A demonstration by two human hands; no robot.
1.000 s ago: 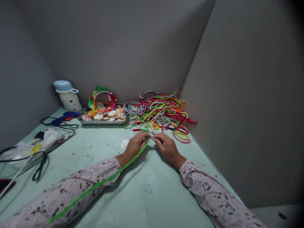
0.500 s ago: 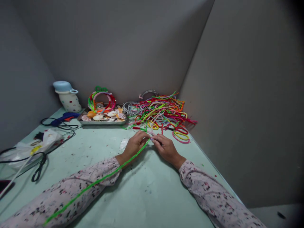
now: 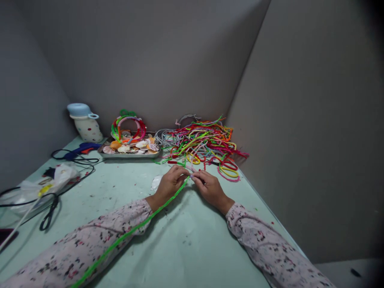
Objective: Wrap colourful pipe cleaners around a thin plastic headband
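Note:
My left hand (image 3: 169, 184) and my right hand (image 3: 209, 186) meet fingertip to fingertip over the pale green table (image 3: 186, 248). Both are closed in a pinch on the far end of a long green pipe cleaner (image 3: 141, 224). The pipe cleaner trails back over my left sleeve toward the lower left edge of the view. A heap of coloured pipe cleaners (image 3: 207, 144) lies just beyond my hands, against the corner of the grey walls.
A metal tray (image 3: 129, 154) of shells with wrapped rings stands behind left. A spotted bottle with a blue cap (image 3: 85, 122), a blue glue gun (image 3: 80, 149), black cables, scissors (image 3: 48, 214) and a plastic bag (image 3: 42, 184) lie on the left. Grey walls close in behind and right.
My hands stay pinched together almost in place. The trailing end of the green pipe cleaner has swung a little to the right over my left sleeve.

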